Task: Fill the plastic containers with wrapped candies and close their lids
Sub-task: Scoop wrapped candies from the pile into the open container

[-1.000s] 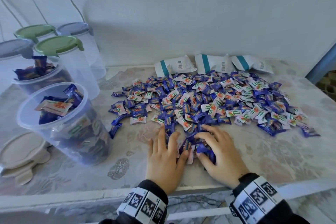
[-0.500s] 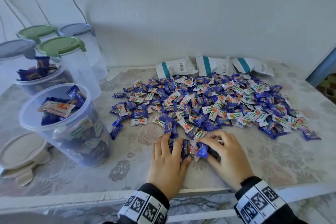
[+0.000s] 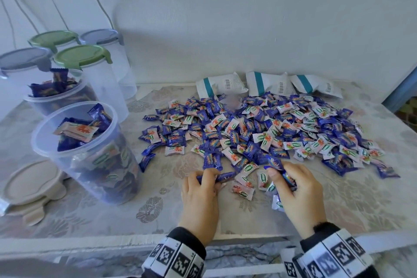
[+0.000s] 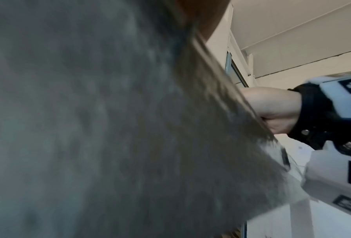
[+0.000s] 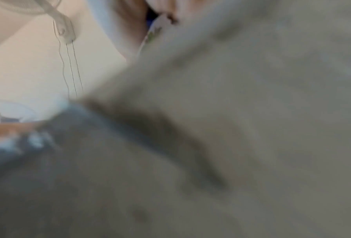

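Dozens of wrapped candies [image 3: 259, 133] are lying in a wide heap across the middle of the surface [image 3: 349, 198], and I am working at its near edge with both hands. My left hand [image 3: 199, 194] is curling its grip around a blue candy [image 3: 222, 176], fingers bent over the wrapper with one end sticking out to the right. My right hand [image 3: 297, 189] is curling its grip around a small bunch of candies, blue and white wrappers showing between the fingers and under the palm. A few loose white candies are lying between the two hands.

To the left, an open plastic container [image 3: 90, 158] is standing nearly full of candies, and a second open container [image 3: 61, 97] behind it is heaped past its rim. Beige lids [image 3: 29, 185] are lying flat beside the nearer one. Four closed containers with green and grey lids [image 3: 82, 55] are standing behind those. Three white packets with teal stripes [image 3: 268, 84] are lying against the wall beyond the heap. Both wrist views are blurring into grey cloth, so they are telling me little.
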Tool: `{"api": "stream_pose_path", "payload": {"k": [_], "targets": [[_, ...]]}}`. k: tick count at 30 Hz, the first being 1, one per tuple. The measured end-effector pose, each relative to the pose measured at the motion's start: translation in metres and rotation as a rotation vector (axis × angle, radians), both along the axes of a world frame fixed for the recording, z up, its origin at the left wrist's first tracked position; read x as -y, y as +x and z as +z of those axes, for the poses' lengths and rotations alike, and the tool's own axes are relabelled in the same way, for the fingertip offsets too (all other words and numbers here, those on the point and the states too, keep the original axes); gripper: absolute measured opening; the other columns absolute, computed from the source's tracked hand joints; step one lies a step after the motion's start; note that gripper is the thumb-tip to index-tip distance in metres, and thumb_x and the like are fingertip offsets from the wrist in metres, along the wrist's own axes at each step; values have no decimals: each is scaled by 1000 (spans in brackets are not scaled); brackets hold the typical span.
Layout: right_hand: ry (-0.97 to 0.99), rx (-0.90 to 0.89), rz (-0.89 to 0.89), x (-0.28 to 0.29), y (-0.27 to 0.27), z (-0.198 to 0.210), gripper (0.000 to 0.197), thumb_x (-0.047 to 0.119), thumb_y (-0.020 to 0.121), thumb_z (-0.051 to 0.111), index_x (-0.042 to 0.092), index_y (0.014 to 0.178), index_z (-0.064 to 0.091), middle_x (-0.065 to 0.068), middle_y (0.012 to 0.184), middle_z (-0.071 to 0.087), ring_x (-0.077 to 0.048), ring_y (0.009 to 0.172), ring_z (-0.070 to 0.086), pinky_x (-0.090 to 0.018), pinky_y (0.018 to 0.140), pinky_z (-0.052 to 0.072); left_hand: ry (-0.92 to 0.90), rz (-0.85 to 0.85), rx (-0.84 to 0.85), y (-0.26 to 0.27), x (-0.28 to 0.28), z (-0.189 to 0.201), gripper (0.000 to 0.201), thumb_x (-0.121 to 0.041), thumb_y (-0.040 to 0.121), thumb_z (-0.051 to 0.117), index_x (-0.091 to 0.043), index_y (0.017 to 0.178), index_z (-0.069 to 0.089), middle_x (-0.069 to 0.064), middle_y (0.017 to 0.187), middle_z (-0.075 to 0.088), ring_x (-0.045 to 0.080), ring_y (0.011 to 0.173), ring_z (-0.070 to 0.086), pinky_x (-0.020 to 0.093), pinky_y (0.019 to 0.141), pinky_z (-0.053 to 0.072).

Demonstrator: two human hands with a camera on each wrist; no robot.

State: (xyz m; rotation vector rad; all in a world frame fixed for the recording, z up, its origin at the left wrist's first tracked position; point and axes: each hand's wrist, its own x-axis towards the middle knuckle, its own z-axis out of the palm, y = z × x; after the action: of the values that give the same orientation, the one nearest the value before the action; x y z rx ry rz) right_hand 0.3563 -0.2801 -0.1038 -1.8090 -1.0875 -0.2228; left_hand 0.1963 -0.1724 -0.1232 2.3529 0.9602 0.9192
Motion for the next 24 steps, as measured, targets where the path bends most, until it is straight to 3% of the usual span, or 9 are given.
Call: {"api": "stream_pose_path", "payload": {"k": [4,6,8,11,12,15,17,20,24], "targets": [[41,-63,44,-5,-7,17,41,47,84,51,10,77,67,2,63,54,2,66,49,-3,54,31,-73,41,153,-16,-10,18,11,-22,89,37,-31,96,39,0,89,46,22,81,40,24,67,30],[52,-115,76,-11,-11,29,31,47,83,51,20,75,64,6,57,50,0,58,46,-5,49,29,-41,37,216,-30,-16,38,11,-29,90,34,-31,99,40,-6,88,44,19,82,39,17,71,31],[58,-162,137,-18,-16,42,22,50,82,51,31,76,59,10,62,54,1,53,44,-5,47,28,24,39,241,-45,-21,64,18,-33,89,32,-28,104,41,-11,90,43,12,85,38,13,74,31],[55,-209,222,-32,-22,58,19,50,84,57,32,79,62,14,65,56,-1,52,45,-6,46,29,132,30,242,-71,-30,108,18,-31,90,33,-26,105,42,-4,91,46,9,86,37,7,82,29],[59,-218,248,-37,-24,61,16,49,85,61,33,79,62,16,64,56,0,53,45,-6,47,29,167,25,257,-80,-35,122,17,-29,91,34,-24,105,42,-3,92,46,11,86,38,9,83,31],[79,-216,298,-54,-29,66,15,50,83,59,35,79,62,12,60,54,-3,51,43,-8,47,30,195,54,303,-106,-55,154,21,-31,92,33,-24,109,41,0,100,49,20,92,46,31,83,38],[71,-210,336,-64,-33,70,13,45,86,64,34,79,62,10,60,52,-4,49,41,-9,46,29,283,128,237,-117,-71,165,21,-28,91,34,-21,110,40,-2,103,45,15,95,39,26,83,31],[52,-254,397,-79,-44,77,5,30,83,59,29,80,63,8,54,51,-1,47,45,-6,44,29,398,221,28,-128,-94,168,20,-16,88,38,-14,108,42,-4,96,38,7,84,24,18,76,20],[55,-277,450,-103,-55,85,17,46,85,60,30,83,65,12,55,55,-7,49,52,-9,44,30,222,206,-39,-138,-109,164,41,-39,87,29,-16,112,52,-5,99,48,10,91,34,16,81,22]]}}
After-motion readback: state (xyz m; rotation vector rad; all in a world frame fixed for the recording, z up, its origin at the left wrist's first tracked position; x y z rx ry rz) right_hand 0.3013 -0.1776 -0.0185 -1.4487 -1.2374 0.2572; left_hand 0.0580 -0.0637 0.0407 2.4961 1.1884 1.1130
